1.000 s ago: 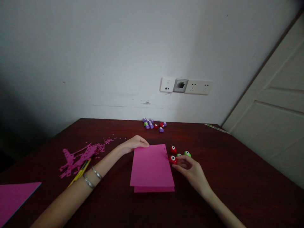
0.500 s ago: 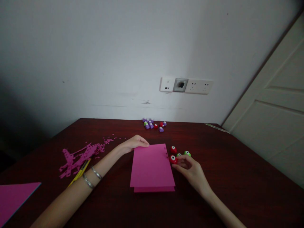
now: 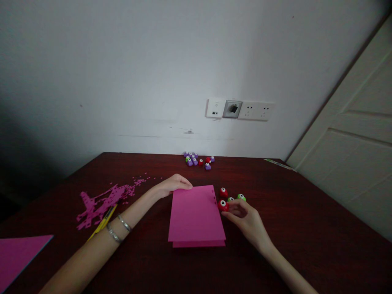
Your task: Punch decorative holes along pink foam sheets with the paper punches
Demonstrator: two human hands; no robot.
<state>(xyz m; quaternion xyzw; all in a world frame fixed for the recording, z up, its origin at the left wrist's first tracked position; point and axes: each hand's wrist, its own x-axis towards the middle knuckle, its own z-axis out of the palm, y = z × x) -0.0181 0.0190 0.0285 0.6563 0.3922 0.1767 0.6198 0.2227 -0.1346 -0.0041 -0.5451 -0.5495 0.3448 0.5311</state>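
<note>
A folded or doubled sheet of pink paper point(image 3: 196, 216) stands in the middle of the table, its lower edges slightly offset. My left hand point(image 3: 174, 184) pinches its upper left edge, thumb and fingers together. A few small punched holes run down the upper right side of the paper. Against that right edge sits a red paper punch point(image 3: 223, 205), gripped between the thumb and fingers of my right hand point(image 3: 248, 220). Another red punch point(image 3: 223, 192) lies just behind it. Two green punches, one of them the right-hand green punch point(image 3: 241, 197), are close to my right fingertips.
Pink paper scraps point(image 3: 101, 204) and tiny punched bits lie on the left, with a yellow utility knife point(image 3: 105, 220) beside them. More pink paper point(image 3: 21, 257) is at the lower left. Several purple, red and green punches point(image 3: 194, 161) are grouped by the wall. Sockets point(image 3: 256, 111) sit above.
</note>
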